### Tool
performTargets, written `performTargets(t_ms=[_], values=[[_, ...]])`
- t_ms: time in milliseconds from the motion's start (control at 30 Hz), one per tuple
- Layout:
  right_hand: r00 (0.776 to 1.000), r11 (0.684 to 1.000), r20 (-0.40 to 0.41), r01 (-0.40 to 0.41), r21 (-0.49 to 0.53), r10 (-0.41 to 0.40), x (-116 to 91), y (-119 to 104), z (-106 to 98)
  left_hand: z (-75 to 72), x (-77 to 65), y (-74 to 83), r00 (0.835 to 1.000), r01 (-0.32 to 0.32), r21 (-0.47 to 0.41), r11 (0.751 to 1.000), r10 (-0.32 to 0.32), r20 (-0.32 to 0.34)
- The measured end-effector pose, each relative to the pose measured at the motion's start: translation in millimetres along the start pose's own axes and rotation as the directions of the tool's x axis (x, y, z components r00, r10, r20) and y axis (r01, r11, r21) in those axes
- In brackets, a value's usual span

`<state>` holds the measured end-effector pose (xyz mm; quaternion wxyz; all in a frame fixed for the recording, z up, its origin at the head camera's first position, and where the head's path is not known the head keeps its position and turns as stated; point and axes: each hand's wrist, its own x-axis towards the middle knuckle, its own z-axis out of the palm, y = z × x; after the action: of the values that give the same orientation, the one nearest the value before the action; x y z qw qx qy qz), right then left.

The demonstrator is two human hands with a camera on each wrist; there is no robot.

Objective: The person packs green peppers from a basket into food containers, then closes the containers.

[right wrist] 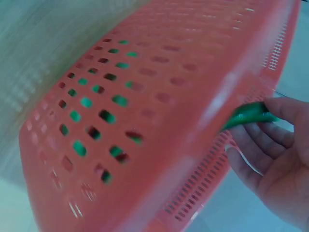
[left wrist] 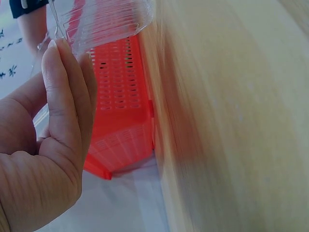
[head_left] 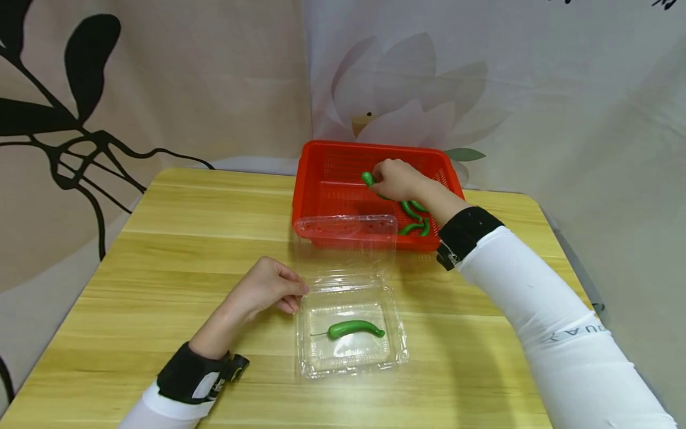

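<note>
In the head view a clear plastic clamshell box (head_left: 316, 363) lies on the table with its lid raised against the red basket. One green chili pepper (head_left: 354, 329) lies inside the box's base. My left hand (head_left: 270, 289) pinches the box's left edge near the hinge; the left wrist view shows thumb and fingertips meeting on the clear plastic (left wrist: 104, 21). Over the red basket (head_left: 332, 173), my right hand (head_left: 399, 179) holds another green chili pepper (right wrist: 248, 115) between thumb and fingers. Several green chili peppers (head_left: 411, 211) lie in the basket below that hand.
A light wooden table (head_left: 203, 238) carries the box and basket. Behind it hangs a pale cloth backdrop (head_left: 241, 77) with printed flowers and dark leaves. The right forearm crosses the basket's right front corner.
</note>
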<state>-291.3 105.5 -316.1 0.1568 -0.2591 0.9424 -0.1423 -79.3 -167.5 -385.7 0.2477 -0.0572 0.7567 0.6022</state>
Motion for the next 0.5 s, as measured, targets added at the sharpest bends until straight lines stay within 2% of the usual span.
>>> performTargets(t_ms=[300, 500], values=[[0.986, 0.999, -0.160, 0.042, 0.011, -0.039, -20.5, -2.6, -16.8, 0.1, -0.9, 0.4, 1.000, -0.009, 0.000, 1.000, 0.009, 0.008], [0.955, 0.992, -0.272, 0.125, 0.019, -0.115, -37.4, -6.8, -23.7, 0.0, -1.1, 1.2, 1.000, -0.006, 0.003, 1.000, 0.006, -0.002]])
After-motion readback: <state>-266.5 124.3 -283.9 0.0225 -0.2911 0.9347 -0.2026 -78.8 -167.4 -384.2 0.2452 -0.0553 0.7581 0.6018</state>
